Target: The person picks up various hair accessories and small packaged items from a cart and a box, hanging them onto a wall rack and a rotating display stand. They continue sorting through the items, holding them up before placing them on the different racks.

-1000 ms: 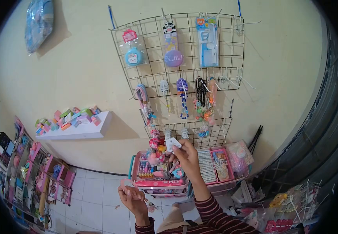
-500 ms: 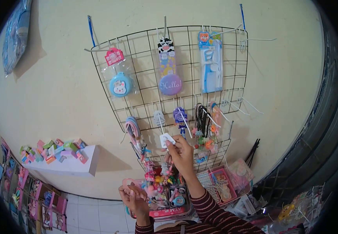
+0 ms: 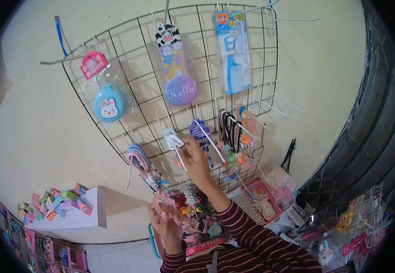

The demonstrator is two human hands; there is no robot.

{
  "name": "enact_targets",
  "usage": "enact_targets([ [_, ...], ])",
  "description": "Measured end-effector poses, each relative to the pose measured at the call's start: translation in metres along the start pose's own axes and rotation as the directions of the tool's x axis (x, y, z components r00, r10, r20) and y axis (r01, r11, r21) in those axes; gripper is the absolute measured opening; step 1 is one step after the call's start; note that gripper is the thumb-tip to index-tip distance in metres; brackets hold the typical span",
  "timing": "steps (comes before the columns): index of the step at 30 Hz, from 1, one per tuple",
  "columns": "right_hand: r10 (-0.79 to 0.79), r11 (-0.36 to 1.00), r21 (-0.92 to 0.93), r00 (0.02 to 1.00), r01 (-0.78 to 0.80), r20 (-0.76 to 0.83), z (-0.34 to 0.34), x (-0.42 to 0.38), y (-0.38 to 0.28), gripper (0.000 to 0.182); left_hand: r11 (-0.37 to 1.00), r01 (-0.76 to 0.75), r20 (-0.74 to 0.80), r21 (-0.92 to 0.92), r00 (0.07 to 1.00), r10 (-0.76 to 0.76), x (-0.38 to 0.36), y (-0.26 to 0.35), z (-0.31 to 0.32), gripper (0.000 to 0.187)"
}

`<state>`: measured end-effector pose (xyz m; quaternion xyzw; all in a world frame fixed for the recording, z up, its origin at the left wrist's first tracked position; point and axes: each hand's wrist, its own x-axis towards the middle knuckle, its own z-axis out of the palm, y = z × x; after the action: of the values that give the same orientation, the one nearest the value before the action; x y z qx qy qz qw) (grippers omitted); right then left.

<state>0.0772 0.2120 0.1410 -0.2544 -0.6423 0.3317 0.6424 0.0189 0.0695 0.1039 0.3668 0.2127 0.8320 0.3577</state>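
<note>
My right hand [image 3: 194, 157] is closed on a white card [image 3: 173, 140] at a white hook on the black wire grid [image 3: 155, 113]. The card is up against other white cards there. Lower down, my left hand [image 3: 168, 225] pinches a pink item [image 3: 163, 201], its shape partly hidden by the fingers. Just right of my right hand hangs a purple card [image 3: 199, 129] on its own hook. To the left hang pastel looped bands [image 3: 138, 159]. Black cords [image 3: 228, 127] with colourful charms hang further right.
Above hang a blue bunny case [image 3: 109, 104], a purple "Hello!" case [image 3: 181, 90] and a blue packaged set [image 3: 234, 59]. Bare hooks [image 3: 281, 107] stick out at right. Below are a pink basket [image 3: 263, 200] and a bin of accessories. A white shelf [image 3: 90, 211] holds small boxes.
The view has come closer and tilted. My right hand has carried the white card onto or against the hook's other cards. My left hand still holds the pink item.
</note>
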Motion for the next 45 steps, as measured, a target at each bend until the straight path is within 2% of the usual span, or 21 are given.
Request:
enact_targets([
  [1,-0.221,0.971,-0.117,0.968,0.207,-0.124,0.0,-0.005,-0.003,0.024,1.0,0.015,-0.009,0.0,1.0,-0.015,0.002,0.0,0.004,0.024],
  [3,-0.133,0.982,-0.144,0.988,0.121,-0.075,-0.016,-0.027,-0.01,0.031,0.998,0.051,0.115,-0.029,0.992,-0.047,0.005,-0.003,0.012,0.024],
  [6,-0.043,0.993,0.112,0.999,0.045,-0.021,-0.039,-0.07,-0.016,0.033,0.993,0.111,0.176,0.036,0.977,-0.116,0.002,-0.01,0.017,0.02],
  [8,0.099,0.935,0.306,0.959,-0.181,0.266,-0.057,-0.1,-0.021,0.04,0.966,0.21,0.187,0.149,0.954,-0.236,-0.004,-0.012,0.027,0.013],
  [9,0.114,0.939,0.289,0.961,-0.187,0.252,-0.065,-0.114,-0.013,0.04,0.963,0.231,0.194,0.138,0.947,-0.255,-0.005,-0.017,0.028,0.013],
  [11,0.106,0.912,0.327,0.912,-0.248,0.395,-0.082,-0.14,0.009,0.048,0.925,0.098,0.393,0.366,0.885,-0.249,-0.007,-0.028,0.026,0.011],
  [15,0.24,0.971,-0.057,0.921,-0.234,0.307,-0.106,-0.142,-0.016,0.042,0.899,0.211,0.509,0.385,0.763,-0.397,-0.003,-0.03,0.049,0.015],
  [16,-0.001,0.98,-0.195,0.984,0.036,0.18,-0.108,-0.14,-0.01,0.036,0.843,0.126,0.555,0.524,0.699,-0.45,0.001,-0.03,0.05,0.021],
  [17,-0.004,0.977,-0.21,0.987,0.039,0.163,-0.114,-0.137,-0.018,0.036,0.848,0.126,0.572,0.515,0.685,-0.45,0.0,-0.032,0.054,0.021],
  [19,0.216,0.963,-0.178,0.975,-0.203,0.056,-0.128,-0.126,-0.043,0.034,0.856,-0.176,0.629,0.486,0.751,-0.202,0.0,-0.036,0.065,0.028],
  [21,0.238,0.956,-0.178,0.971,-0.232,0.008,-0.143,-0.112,-0.045,0.025,0.878,-0.171,0.604,0.447,0.781,-0.156,-0.006,-0.036,0.071,0.031],
  [23,0.106,0.97,-0.208,0.989,-0.125,-0.101,-0.155,-0.092,-0.053,0.024,0.898,-0.005,0.486,0.44,0.842,-0.234,-0.017,-0.044,0.06,0.03],
  [25,0.028,0.932,-0.357,0.996,-0.058,-0.089,-0.174,-0.078,-0.038,0.035,0.906,0.003,0.514,0.424,0.822,-0.244,-0.025,-0.05,0.046,0.028],
  [27,-0.025,0.878,-0.478,0.994,-0.029,-0.106,-0.18,-0.062,-0.036,0.023,0.906,0.013,0.53,0.423,0.807,-0.259,-0.031,-0.054,0.035,0.027],
  [29,-0.028,0.855,-0.517,0.993,-0.034,-0.111,-0.176,-0.047,-0.053,0.022,0.911,0.24,0.389,0.336,0.846,-0.366,-0.044,-0.05,0.029,0.022],
  [34,-0.139,0.817,-0.575,0.981,0.037,-0.135,-0.169,-0.03,-0.026,0.023,0.827,0.211,0.424,0.522,0.776,-0.466,-0.063,-0.048,0.001,0.023],
  [36,0.001,0.808,-0.581,0.986,-0.1,-0.169,-0.167,-0.027,-0.012,0.027,0.79,0.189,0.457,0.583,0.727,-0.512,-0.07,-0.053,-0.017,0.026],
  [39,-0.036,0.807,-0.587,0.986,-0.066,-0.161,-0.163,-0.025,0.014,0.037,0.771,0.184,0.459,0.609,0.711,-0.533,-0.078,-0.064,-0.03,0.022],
  [41,-0.121,0.805,-0.594,0.972,-0.022,-0.199,-0.157,-0.032,0.016,0.043,0.74,0.443,0.344,0.506,0.684,-0.644,-0.08,-0.066,-0.031,0.022],
  [43,-0.178,0.792,-0.611,0.957,0.0,-0.23,-0.159,-0.043,0.019,0.048,0.816,0.282,0.474,0.504,0.699,-0.535,-0.071,-0.068,-0.026,0.025],
  [45,-0.098,0.754,-0.645,0.948,-0.127,-0.302,-0.169,-0.074,0.019,0.056,0.758,0.336,0.525,0.559,0.564,-0.637,-0.072,-0.068,-0.026,0.023],
])
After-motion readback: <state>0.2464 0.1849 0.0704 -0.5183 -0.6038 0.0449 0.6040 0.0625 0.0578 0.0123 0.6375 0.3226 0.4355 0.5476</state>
